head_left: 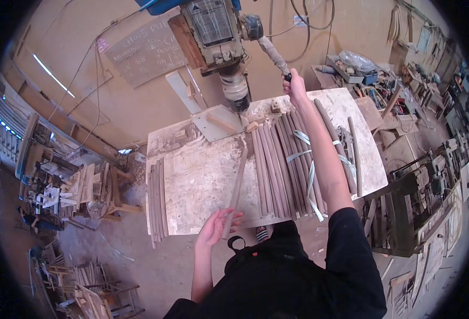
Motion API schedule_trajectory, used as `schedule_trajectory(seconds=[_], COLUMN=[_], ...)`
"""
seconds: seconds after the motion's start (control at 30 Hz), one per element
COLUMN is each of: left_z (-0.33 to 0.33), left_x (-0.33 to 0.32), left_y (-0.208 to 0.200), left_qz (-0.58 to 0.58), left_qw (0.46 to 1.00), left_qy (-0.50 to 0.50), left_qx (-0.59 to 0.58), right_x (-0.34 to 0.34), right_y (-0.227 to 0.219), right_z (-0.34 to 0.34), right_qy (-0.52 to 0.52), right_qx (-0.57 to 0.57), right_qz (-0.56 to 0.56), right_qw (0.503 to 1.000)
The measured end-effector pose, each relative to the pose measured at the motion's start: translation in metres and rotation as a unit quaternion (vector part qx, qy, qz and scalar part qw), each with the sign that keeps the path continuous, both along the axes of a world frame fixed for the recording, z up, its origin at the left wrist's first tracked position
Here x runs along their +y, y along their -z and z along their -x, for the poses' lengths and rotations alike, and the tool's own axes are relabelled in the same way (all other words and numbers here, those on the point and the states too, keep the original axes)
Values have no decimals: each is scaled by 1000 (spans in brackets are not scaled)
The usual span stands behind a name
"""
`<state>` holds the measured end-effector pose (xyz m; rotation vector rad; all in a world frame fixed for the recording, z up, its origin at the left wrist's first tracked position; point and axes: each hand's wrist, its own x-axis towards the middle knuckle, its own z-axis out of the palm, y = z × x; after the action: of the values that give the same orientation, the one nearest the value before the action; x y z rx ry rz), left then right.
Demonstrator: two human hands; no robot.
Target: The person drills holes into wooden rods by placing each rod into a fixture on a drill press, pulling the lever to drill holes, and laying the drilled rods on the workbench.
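Note:
A slim wooden stick (237,183) slants across the work table, its near end in my left hand (213,227). The fingers curve loosely around that end, slightly blurred. The stick's far end reaches toward a small board jig (213,127) under the chuck (237,101) of a drill press (213,37). My right hand (295,87) is wrapped around the end of the press's feed lever (273,53), with the arm stretched over the table. Beneath that arm lies a row of similar wooden sticks (277,165), some crossed by pale green straps (310,183).
Several more sticks (158,199) lie along the left edge of the pale table (197,186). Tools and a bin (351,74) crowd the right side by the wall. Wooden frames (99,189) stand on the floor at left. Dark machinery (404,212) is at right.

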<state>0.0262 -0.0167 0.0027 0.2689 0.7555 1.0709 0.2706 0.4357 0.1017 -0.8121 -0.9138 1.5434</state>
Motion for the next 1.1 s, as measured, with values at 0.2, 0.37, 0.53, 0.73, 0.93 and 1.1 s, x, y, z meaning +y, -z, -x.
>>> schedule_trajectory(seconds=[0.2,0.37,0.53,0.73,0.93,1.1], left_z=[-40,-28,-33,-41,-31,-17], left_x=[-13,-37,-50,-38,23,91], left_y=[26,73,91,83,4,-94], left_qz=[24,154,155,166,-112,-154], left_qw=[898,834,824,863,825,823], left_qy=[-146,-100,-171,-249,-284,-463], left_qx=[414,520,518,407,476,292], right_x=[2,1,6,8,7,12], right_y=[4,4,2,7,19,15], right_z=[-9,-6,-1,-13,-13,-21], right_qy=[-28,-39,-80,-77,-83,-106], right_qx=[30,38,41,0,34,52], right_qz=[0,-26,-30,-23,-24,-42], right_qw=[999,998,995,997,996,992])
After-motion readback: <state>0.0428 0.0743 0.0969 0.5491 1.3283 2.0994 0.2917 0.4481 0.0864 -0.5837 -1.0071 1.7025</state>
